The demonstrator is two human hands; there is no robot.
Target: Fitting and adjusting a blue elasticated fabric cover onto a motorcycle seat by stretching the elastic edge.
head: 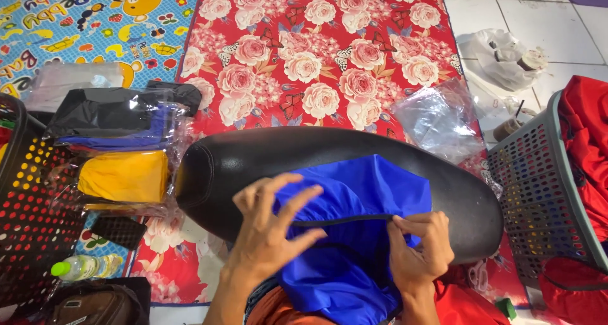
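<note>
Right fingers (pixel 411 227) are pinched together on the black edge band (pixel 342 221) of the blue cover (pixel 354 236), thumb and forefinger nipping it just where the hem runs across. Left fingers (pixel 285 195) are spread apart and pressed flat on the cloth, touching it, not gripping. So the cover sits directly under both sets of fingers: the left hand (pixel 269 233) pins it from above, the right hand (pixel 418 249) clamps its hem.

Out from there, the blue cloth drapes over the near side of a long black seat (pixel 253 154) and falls down toward the person's lap. The seat lies crosswise on a red rose mat (pixel 316 46).

To the left, just beside the seat's end, packed covers in clear bags, one yellow (pixel 123 176), one black and blue (pixel 114 119). Farther left, a dark basket (pixel 31 224), with a bottle (pixel 85 267) near its foot. To the right, a crumpled clear bag (pixel 437 119) and a grey basket (pixel 538 192) holding red cloth (pixel 586 141).
</note>
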